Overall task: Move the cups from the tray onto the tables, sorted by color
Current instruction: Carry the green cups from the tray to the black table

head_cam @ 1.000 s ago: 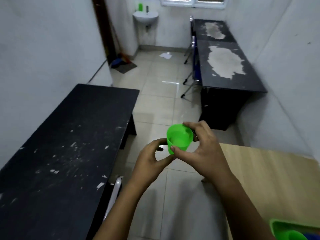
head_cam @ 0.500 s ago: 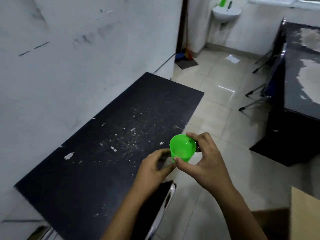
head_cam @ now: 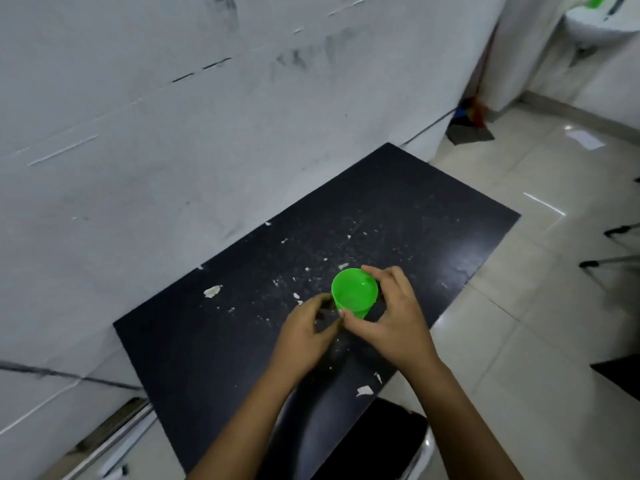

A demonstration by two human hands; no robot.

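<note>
**Green cup held over black table**

Item 1: green cup [head_cam: 354, 293], plastic, upright, mouth open to the camera. It sits near the middle of the view, above the black table [head_cam: 398, 216]; whether its base touches the tabletop cannot be told.

Item 2: right hand [head_cam: 388, 323], at 4 o'clock of the cup. Thumb and fingers are curled round the cup, fingertips on the rim at the far side and thumb on the near wall.

Item 3: left hand [head_cam: 308, 332], at 8 o'clock of the cup. Fingers are curled toward the cup's lower wall; the contact is hidden, so its grasp cannot be told.

Item 4: black table, long, set against the white wall [head_cam: 173, 133] at 10 o'clock, its surface chipped and flecked with pale spots.

Item 5: chair [head_cam: 388, 441], dark seat with metal frame, at 6 o'clock, just beside the table's near edge.

Item 6: wash basin [head_cam: 602, 24], white, at 1 o'clock, well apart.

Item 7: tiled floor [head_cam: 540, 306], pale, at 3 o'clock.
</note>
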